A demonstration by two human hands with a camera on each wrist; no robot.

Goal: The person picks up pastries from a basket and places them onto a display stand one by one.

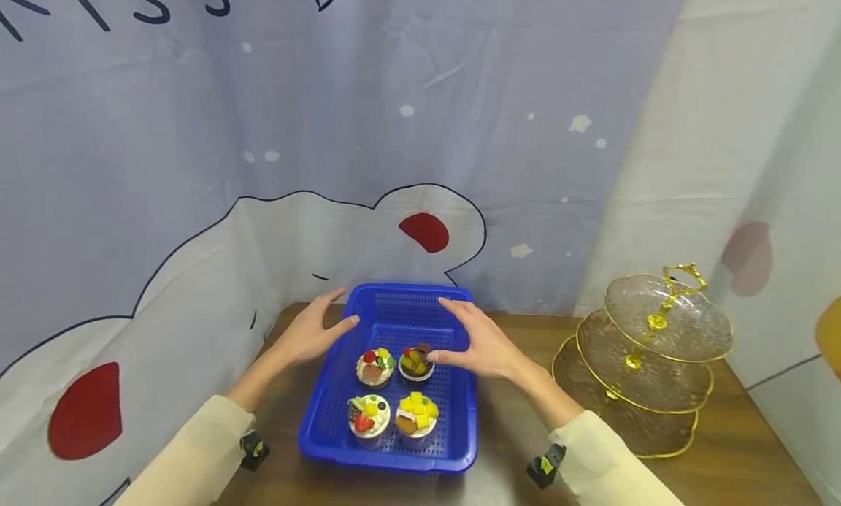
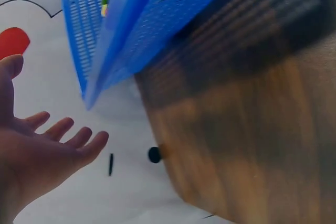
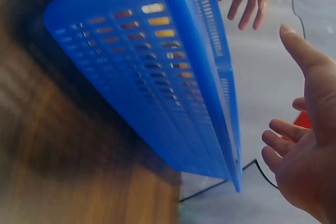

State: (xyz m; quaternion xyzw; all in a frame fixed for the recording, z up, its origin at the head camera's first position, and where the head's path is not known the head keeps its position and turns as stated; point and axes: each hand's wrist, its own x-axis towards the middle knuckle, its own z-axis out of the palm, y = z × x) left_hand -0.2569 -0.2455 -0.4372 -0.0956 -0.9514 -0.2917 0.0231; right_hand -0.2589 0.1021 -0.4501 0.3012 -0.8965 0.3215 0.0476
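Observation:
A blue plastic basket stands on the wooden table, with several toy cupcakes inside: one topped with a strawberry, one with yellow cubes, one with a red berry and green bits, and a dark chocolate one. My left hand hovers by the basket's left rim, fingers spread and holding nothing. Over the right rim is my right hand, fingers loosely extended, its thumb appearing near the chocolate cupcake. In both wrist views each hand is apart from the basket wall.
At the right of the table stands a three-tier glass stand with gold rims and a gold handle. A printed curtain hangs right behind the table and along its left side.

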